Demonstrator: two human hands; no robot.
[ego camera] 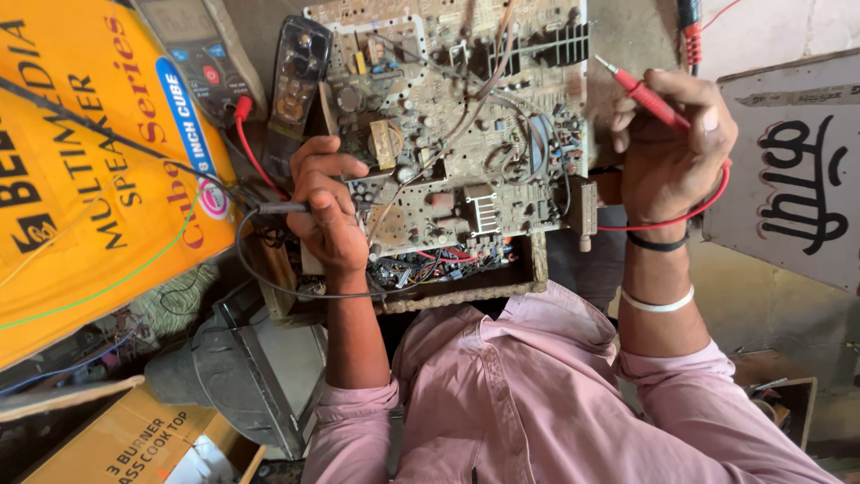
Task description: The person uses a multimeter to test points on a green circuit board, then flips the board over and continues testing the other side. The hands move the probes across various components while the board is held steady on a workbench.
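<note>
Pink shirt [528, 394] fills the bottom of the view, closest to the lens, sleeves pushed up the forearms. Above it, the left hand [330, 208] is curled tight around a black test probe [282, 208], tip pressed in among the parts at the left edge of the circuit board [466, 134]. Over on the other side, the right hand [672, 148] pinches a red test probe [640, 94] between the fingers, its metal tip lifted just clear of the board's right edge (not touching anything that can be seen). The red lead loops round under that wrist, past a black band and a white band. The board lies flat, dense with capacitors, coils and a black heat sink, over a wooden tray of loose components [439, 264]. At top left, a multimeter [202, 58] rests beside a dark remote control [296, 76], and a big yellow speaker carton [90, 170] leans in from the left.
</note>
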